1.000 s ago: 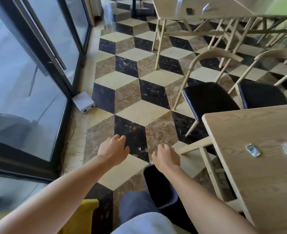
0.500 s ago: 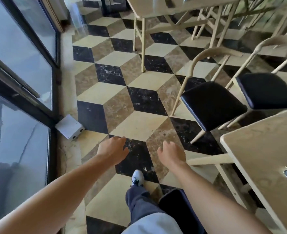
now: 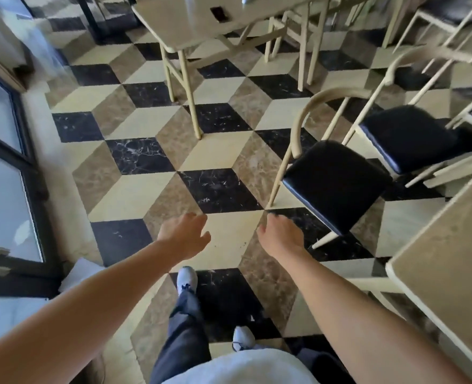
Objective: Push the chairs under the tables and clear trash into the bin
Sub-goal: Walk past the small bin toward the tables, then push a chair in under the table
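Note:
A pale wooden chair with a black seat (image 3: 333, 181) stands pulled out from the near table (image 3: 451, 267) at right, its curved back toward the far table. A second black-seated chair (image 3: 406, 137) stands behind it. My left hand (image 3: 184, 236) and my right hand (image 3: 280, 236) hang over the floor, fingers loose, holding nothing. The right hand is just left of the near chair's front leg, not touching it. A small dark item (image 3: 220, 13) lies on the far table (image 3: 190, 20). No bin is in view.
Glass doors with dark frames (image 3: 13, 173) run along the left. A white box (image 3: 81, 273) lies on the floor by them, partly behind my left arm. More chairs (image 3: 445, 12) crowd the back right. Patterned tile floor (image 3: 157, 167) stretches ahead between the tables.
I have walked forward; the chairs and far table are nearer, and the near table has slid to the right edge. The dark bin by my legs has dropped out of view. Both hands stay empty.

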`<state>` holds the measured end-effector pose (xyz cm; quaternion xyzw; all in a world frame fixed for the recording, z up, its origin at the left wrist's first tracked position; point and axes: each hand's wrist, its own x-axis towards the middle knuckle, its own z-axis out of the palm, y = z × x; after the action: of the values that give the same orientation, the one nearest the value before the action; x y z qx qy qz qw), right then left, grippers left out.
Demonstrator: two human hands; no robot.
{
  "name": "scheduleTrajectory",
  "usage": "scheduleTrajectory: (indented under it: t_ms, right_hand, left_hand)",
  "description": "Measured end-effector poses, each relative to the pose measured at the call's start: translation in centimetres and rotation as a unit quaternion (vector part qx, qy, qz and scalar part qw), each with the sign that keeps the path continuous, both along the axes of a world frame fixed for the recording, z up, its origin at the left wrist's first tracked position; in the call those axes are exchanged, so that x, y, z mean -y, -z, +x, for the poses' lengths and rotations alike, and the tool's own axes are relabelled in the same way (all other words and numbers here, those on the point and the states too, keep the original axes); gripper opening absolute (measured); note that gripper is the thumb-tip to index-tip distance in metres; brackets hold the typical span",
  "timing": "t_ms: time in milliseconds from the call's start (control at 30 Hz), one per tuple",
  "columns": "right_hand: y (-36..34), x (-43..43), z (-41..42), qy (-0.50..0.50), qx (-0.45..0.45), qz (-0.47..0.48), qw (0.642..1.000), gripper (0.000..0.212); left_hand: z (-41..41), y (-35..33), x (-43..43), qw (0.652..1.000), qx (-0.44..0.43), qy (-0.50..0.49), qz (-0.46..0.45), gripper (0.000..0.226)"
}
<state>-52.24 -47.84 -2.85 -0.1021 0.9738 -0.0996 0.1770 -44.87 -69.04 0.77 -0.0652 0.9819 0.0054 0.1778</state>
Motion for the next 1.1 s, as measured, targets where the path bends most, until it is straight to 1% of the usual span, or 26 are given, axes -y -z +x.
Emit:
scheduleTrajectory:
  t_ms: [100,167,200,233,300,333,400,467,600,700,800,967,1100]
  right_hand:
    - [0.0,2.1,-5.1,0.045,0.0,0.012,0.999,0.034]
    - [-0.3,3.7,-8.5,0.073,-0.013,0.015,0.997,0.034]
    - [-0.6,4.5,-10.1,0.092,-0.021,0.012,0.995,0.034]
    - [-0.9,5.3,-11.4,0.116,-0.026,0.007,0.993,0.035]
    - [-1.5,6.8,-13.5,0.163,-0.03,-0.004,0.986,0.036]
    - [-1.7,7.4,-14.4,0.176,-0.035,-0.005,0.984,0.035]
    - [-1.7,8.4,-16.2,0.197,-0.045,-0.004,0.979,0.035]
    - [-1.7,9.1,-17.9,0.225,-0.045,-0.013,0.973,0.033]
    - [-0.9,9.6,-21.7,0.271,-0.04,-0.005,0.962,0.029]
    - [0.4,9.3,-25.8,0.321,-0.05,-0.003,0.946,0.035]
    - [2.1,8.5,-30.8,0.363,-0.064,-0.007,0.93,0.033]
    - [3.8,7.9,-37.7,0.398,-0.043,0.004,0.916,0.035]
    - [4.4,7.3,-42.0,0.393,-0.019,0.023,0.919,0.038]
  left_hand:
    - [-6.4,1.2,3.1,0.999,0.01,0.023,0.036,0.035]
    - [-11.2,2.2,5.4,0.997,0.017,0.052,0.059,0.045]
    - [-13.6,2.4,6.3,0.995,0.017,0.075,0.06,0.05]
    - [-16.0,2.0,7.0,0.994,0.022,0.099,0.05,0.049]
    - [-20.6,0.3,8.1,0.989,0.019,0.147,0.021,0.034]
    - [-23.0,-0.1,8.5,0.986,0.014,0.168,0.017,0.031]
    - [-27.4,-1.0,9.0,0.979,0.008,0.203,0.02,0.032]
    - [-31.4,-1.2,9.2,0.974,0.013,0.225,0.029,0.039]
    - [-38.6,0.1,8.6,0.958,0.049,0.275,0.059,0.047]
    - [-43.8,0.7,7.0,0.932,0.037,0.361,0.02,0.044]
    - [-48.8,1.2,5.1,0.907,0.032,0.419,-0.012,0.043]
    - [-57.9,1.2,2.9,0.874,0.069,0.48,-0.037,0.042]
    - [-64.6,0.8,0.6,0.87,0.075,0.487,-0.036,0.041]
